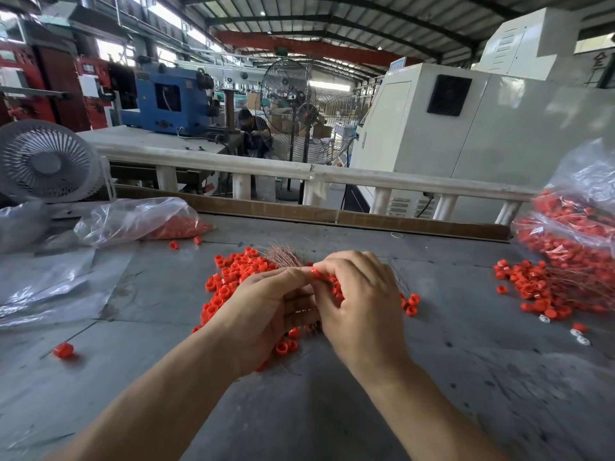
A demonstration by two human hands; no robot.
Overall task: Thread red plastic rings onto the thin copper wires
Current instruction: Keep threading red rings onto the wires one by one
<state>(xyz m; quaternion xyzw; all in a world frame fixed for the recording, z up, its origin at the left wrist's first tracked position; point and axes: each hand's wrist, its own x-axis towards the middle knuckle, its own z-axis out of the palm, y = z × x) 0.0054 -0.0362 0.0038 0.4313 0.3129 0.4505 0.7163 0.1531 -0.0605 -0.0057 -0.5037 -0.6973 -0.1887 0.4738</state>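
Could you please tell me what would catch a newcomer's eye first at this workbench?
Probably the pile of red rings in the middle of the grey table, with the left hand and right hand meeting over it, pinching a ring beside the copper wires. Next, the clear bag of rings at the far right, with threaded rings spilling out before it.

Glossy plastic rings (233, 271), matt grey table (332, 410).
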